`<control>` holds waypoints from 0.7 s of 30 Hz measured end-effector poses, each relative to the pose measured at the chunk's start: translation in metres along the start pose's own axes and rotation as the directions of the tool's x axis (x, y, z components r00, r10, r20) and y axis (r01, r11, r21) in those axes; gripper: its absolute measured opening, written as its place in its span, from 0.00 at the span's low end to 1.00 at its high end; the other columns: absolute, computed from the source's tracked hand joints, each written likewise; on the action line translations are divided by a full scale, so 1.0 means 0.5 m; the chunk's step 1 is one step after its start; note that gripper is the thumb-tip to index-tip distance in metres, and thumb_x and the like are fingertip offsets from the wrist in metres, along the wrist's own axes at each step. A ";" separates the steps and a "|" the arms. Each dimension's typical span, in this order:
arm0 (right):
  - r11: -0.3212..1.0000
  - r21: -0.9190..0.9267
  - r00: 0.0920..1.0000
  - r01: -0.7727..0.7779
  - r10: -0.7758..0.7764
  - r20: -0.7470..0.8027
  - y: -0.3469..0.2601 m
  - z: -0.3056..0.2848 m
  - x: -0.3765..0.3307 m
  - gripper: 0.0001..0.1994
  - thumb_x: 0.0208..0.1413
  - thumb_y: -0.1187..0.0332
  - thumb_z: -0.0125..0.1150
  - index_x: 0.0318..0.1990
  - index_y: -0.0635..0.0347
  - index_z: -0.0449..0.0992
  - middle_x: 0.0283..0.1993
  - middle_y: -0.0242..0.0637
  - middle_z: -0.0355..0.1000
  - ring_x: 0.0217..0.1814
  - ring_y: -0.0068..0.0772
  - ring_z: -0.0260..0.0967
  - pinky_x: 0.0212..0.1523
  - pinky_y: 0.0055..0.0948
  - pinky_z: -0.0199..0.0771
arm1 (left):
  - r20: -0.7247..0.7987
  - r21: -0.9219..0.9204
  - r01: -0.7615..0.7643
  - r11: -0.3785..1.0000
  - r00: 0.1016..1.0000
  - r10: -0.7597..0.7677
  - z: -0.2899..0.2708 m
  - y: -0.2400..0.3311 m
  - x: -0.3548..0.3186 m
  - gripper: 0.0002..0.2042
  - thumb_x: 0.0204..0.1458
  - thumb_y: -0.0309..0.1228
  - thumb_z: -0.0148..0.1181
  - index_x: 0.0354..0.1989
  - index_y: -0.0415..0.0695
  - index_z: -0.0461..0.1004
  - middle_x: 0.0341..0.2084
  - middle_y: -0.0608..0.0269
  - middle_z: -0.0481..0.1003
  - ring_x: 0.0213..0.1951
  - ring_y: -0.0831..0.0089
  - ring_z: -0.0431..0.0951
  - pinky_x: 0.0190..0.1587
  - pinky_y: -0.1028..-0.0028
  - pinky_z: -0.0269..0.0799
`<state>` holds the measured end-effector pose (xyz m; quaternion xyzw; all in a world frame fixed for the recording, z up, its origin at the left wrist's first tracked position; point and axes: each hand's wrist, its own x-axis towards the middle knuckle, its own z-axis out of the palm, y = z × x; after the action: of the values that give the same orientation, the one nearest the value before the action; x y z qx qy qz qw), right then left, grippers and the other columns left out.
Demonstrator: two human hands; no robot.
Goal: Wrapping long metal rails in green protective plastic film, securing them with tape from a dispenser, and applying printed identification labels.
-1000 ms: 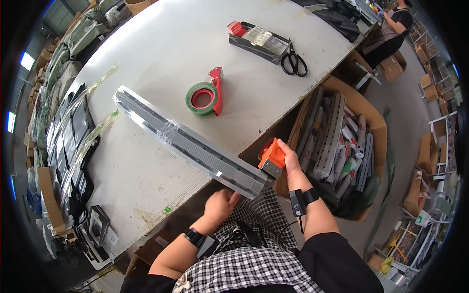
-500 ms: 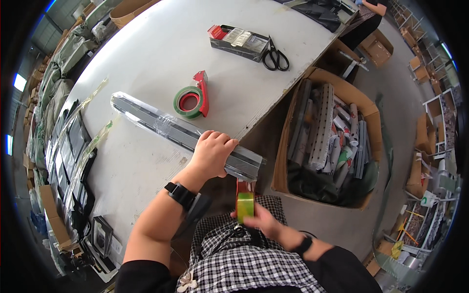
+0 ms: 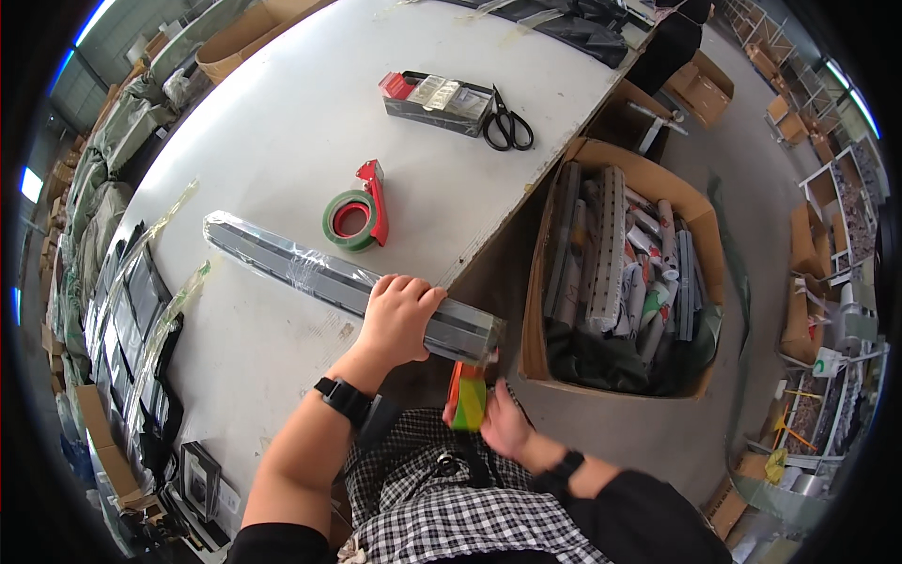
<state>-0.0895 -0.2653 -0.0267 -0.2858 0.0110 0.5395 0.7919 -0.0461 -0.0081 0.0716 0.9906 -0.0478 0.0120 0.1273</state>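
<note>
A long grey bundle of bars [image 3: 324, 275], wrapped in clear plastic, lies slantwise on the white table, its near end jutting past the edge. My left hand [image 3: 398, 318] is closed round it close to that end. Just below the end, my right hand [image 3: 505, 421] grips a red tape dispenser [image 3: 467, 399] with a yellow-green roll; the hand is slightly blurred. Clear tape appears at the bundle's end, beside the dispenser. A second red dispenser with a green tape roll [image 3: 349, 222] lies on the table beyond the bundle.
Farther back are a black tray [image 3: 434, 117] of small packets and black scissors [image 3: 508, 126]. A cardboard box [image 3: 700, 202] of rolls and bars stands right of the table. Black wrapped pieces [image 3: 137, 310] line the left edge. Another person [image 3: 665, 47] stands at the far right.
The dispenser has tilted and shifted slightly at the bundle's near end, with my right hand on it. My left hand keeps its hold. The whole view has shifted a little.
</note>
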 end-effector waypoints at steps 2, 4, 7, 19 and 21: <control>0.988 -0.153 1.000 0.014 -0.011 0.019 -0.074 0.146 -0.093 0.33 0.64 0.44 0.51 0.65 0.62 0.58 0.58 0.47 0.70 0.61 0.41 0.70 0.65 0.43 0.68 | 0.002 0.002 0.002 1.000 1.000 -0.002 0.002 -0.005 -0.005 0.40 0.17 0.34 0.76 0.52 0.52 0.73 0.47 0.66 0.75 0.53 0.61 0.73 0.63 0.60 0.62; 0.929 -0.314 0.973 0.196 -0.143 0.183 -0.199 0.233 -0.102 0.35 0.58 0.57 0.68 0.65 0.63 0.56 0.56 0.46 0.70 0.60 0.38 0.71 0.62 0.39 0.71 | -0.004 0.004 -0.007 1.000 1.000 0.007 -0.001 -0.002 0.001 0.40 0.16 0.33 0.75 0.51 0.52 0.73 0.46 0.65 0.74 0.53 0.61 0.72 0.63 0.60 0.61; 0.671 -0.458 0.812 0.584 -0.466 0.353 -0.327 0.253 -0.001 0.32 0.53 0.72 0.72 0.61 0.64 0.58 0.48 0.40 0.73 0.52 0.33 0.74 0.55 0.33 0.75 | -0.055 0.041 -0.024 0.999 0.998 0.026 0.012 0.002 -0.008 0.40 0.16 0.33 0.75 0.51 0.52 0.73 0.46 0.65 0.74 0.53 0.61 0.72 0.63 0.59 0.61; -0.378 -0.809 0.587 0.450 -0.558 0.587 -0.493 0.114 0.290 0.11 0.53 0.72 0.67 0.43 0.63 0.75 0.41 0.44 0.75 0.44 0.47 0.75 0.50 0.43 0.75 | 0.025 0.041 0.101 0.994 0.994 -0.102 -0.019 0.059 0.000 0.49 0.25 0.44 0.79 0.65 0.56 0.65 0.56 0.60 0.70 0.61 0.55 0.67 0.69 0.46 0.52; -0.480 -0.734 0.644 0.480 -0.375 0.667 -0.509 0.043 0.386 0.19 0.50 0.66 0.71 0.47 0.61 0.73 0.43 0.45 0.76 0.50 0.52 0.73 0.59 0.48 0.68 | 0.067 -0.018 -0.194 0.981 0.979 0.195 -0.021 0.109 0.046 0.47 0.33 0.56 0.74 0.67 0.56 0.66 0.62 0.58 0.67 0.68 0.52 0.61 0.70 0.44 0.50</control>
<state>0.2038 -0.1562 0.0406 -0.7254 -0.5472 -0.0404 0.4156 -0.0286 -0.0599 0.0962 0.9803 -0.1490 -0.0098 0.1292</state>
